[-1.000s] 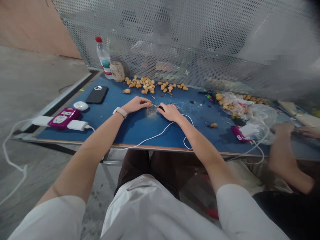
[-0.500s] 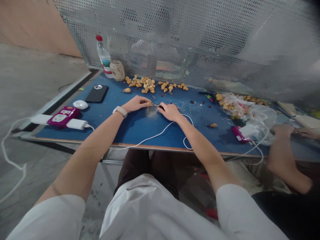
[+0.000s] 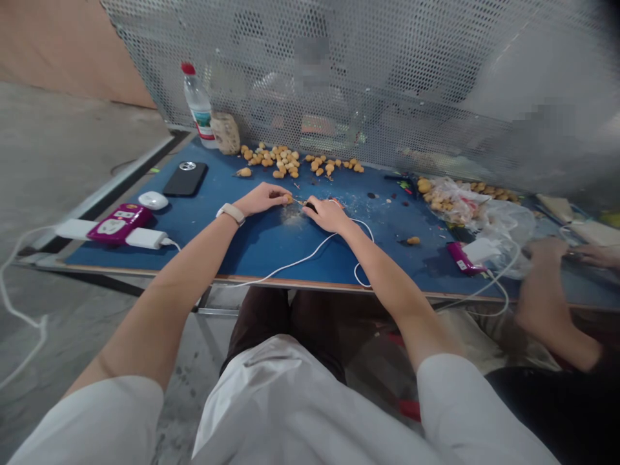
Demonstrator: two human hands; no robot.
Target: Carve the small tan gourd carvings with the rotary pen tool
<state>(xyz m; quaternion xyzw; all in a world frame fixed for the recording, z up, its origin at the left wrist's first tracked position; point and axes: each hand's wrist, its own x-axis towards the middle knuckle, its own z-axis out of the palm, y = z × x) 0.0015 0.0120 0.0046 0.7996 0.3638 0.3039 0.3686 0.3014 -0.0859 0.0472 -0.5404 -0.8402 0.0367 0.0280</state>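
Note:
Over the middle of the blue tabletop [image 3: 271,258], my left hand [image 3: 265,199] is closed, its fingertips pinching a small tan gourd [image 3: 289,199]. Facing it, my right hand [image 3: 325,214] is wrapped round a slim tool [image 3: 310,206] with a dark body and a thin tip. That tip points left and reaches to the gourd; whether it touches cannot be made out. Pale dust lies on the table below the two hands. A white cable [image 3: 300,263] runs past my right wrist, and its link to the tool is hidden.
Several small gourds [image 3: 281,158] lie along the mesh panel [image 3: 339,84]. A bottle [image 3: 199,110], jar [image 3: 225,134], phone [image 3: 186,179] and purple power strip [image 3: 119,224] stand left. Rightward are a loose gourd [image 3: 413,241], a plastic bag [image 3: 504,223] and another person's hand [image 3: 547,248].
Both hands keep nearly the same place, with the gourd and the tool still held. The whole view has shifted very slightly.

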